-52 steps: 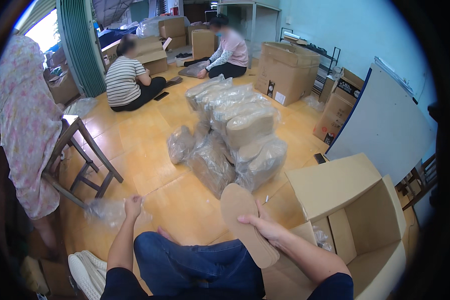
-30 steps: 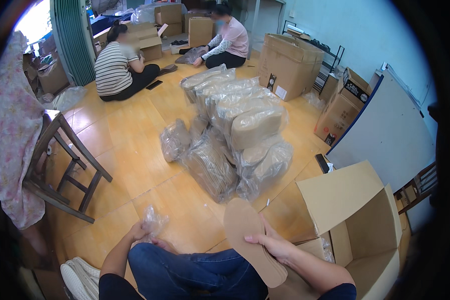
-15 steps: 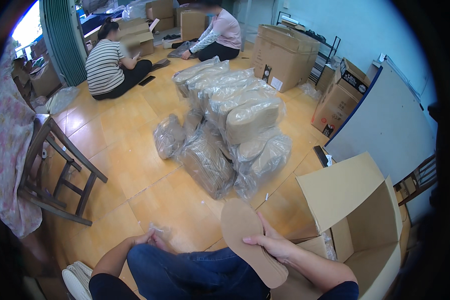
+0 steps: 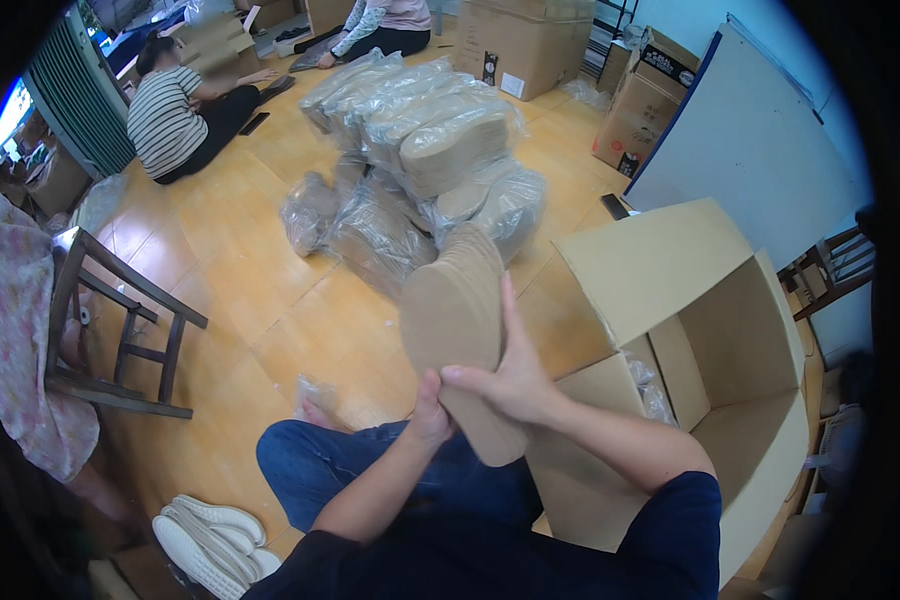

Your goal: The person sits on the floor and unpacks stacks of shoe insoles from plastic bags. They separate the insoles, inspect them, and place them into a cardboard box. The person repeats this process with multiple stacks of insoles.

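A thick stack of tan, sole-shaped insoles (image 4: 448, 315) is held up in front of my lap, its layers fanned out at the far end. My right hand (image 4: 518, 378) is closed around the stack's right side, thumb across the front and fingers behind. On the near left edge, my left hand (image 4: 430, 412) grips the same stack with its thumb up; its other fingers are partly hidden. Beyond the stack lies a pile of similar insoles in clear plastic bags (image 4: 410, 125). A crumpled clear plastic bag (image 4: 315, 392) rests on the floor by my bare foot.
An open cardboard box (image 4: 740, 420) stands close on my right, with clear plastic inside. White shoe soles (image 4: 215, 540) lie at lower left, below a wooden stool (image 4: 125, 330). A whiteboard (image 4: 740, 140) leans at right. Two people sit on the floor farther back, near more boxes (image 4: 525, 45).
My left hand has left the plastic bag by my foot and taken hold of the insoles. My right hand has raised the stack forward, and its layers have spread. The head view has shifted.
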A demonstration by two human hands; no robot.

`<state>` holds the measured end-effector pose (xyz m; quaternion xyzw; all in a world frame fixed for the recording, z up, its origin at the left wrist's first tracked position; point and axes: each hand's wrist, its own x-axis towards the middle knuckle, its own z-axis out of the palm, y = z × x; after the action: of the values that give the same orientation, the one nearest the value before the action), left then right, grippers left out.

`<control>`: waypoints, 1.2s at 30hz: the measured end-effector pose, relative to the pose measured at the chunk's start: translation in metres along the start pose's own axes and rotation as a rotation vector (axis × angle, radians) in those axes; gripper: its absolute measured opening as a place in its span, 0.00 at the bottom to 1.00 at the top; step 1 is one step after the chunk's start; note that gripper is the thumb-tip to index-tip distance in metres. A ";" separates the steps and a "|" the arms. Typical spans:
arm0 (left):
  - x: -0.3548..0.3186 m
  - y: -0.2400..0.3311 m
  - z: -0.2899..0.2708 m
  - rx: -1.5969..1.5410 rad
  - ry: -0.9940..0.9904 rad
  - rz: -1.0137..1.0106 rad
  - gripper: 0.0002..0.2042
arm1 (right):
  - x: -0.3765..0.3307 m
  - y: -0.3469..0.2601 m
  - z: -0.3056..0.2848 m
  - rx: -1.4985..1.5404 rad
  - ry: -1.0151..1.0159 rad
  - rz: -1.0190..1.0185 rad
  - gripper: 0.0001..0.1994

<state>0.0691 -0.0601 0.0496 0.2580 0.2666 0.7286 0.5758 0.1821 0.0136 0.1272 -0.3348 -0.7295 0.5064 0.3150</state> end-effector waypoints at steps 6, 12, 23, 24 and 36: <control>0.018 0.014 0.012 -0.393 -0.071 0.012 0.43 | -0.006 -0.010 -0.012 -0.276 0.047 -0.215 0.54; 0.020 0.024 -0.005 -0.801 -0.266 0.089 0.40 | -0.003 -0.020 -0.007 -0.038 -0.027 -0.270 0.31; 0.009 0.052 -0.066 0.003 0.137 0.014 0.38 | 0.001 -0.003 -0.015 -0.126 0.058 -0.155 0.30; 0.018 0.047 -0.077 0.171 0.230 0.056 0.40 | 0.002 0.001 -0.014 -0.107 0.039 -0.089 0.29; 0.053 -0.042 -0.192 1.538 0.861 -0.432 0.60 | 0.085 0.168 0.130 -0.471 -0.352 0.455 0.33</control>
<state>-0.0434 -0.0172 -0.1144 0.2210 0.9143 0.2591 0.2193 0.0573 0.0582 -0.0601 -0.4594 -0.7759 0.4318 -0.0217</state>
